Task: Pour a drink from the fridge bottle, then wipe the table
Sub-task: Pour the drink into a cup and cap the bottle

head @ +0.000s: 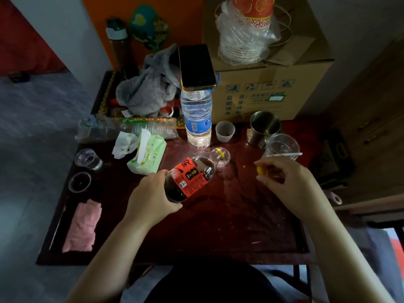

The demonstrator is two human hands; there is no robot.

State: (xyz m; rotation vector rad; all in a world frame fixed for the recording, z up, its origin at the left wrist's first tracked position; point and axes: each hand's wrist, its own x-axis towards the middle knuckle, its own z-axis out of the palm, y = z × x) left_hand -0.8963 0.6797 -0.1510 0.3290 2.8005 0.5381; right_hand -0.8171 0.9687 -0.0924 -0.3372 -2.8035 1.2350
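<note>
My left hand (150, 193) grips the base of a dark drink bottle (192, 176) with a red label. The bottle is tilted far over, its open yellow-ringed mouth above a small clear cup (225, 160) on the dark red table (218, 226). My right hand (284, 178) hovers to the right and pinches the yellow cap (261, 171). A pink cloth (84, 226) lies flat at the table's left front edge.
An upright water bottle (197, 119) with a phone (196, 66) on top stands behind the cup. A steel mug (264, 127), a clear cup (282, 147), a small white cup (225, 131), a tissue pack (147, 156), two small glasses (87, 159) and a cardboard box (269, 84) crowd the table.
</note>
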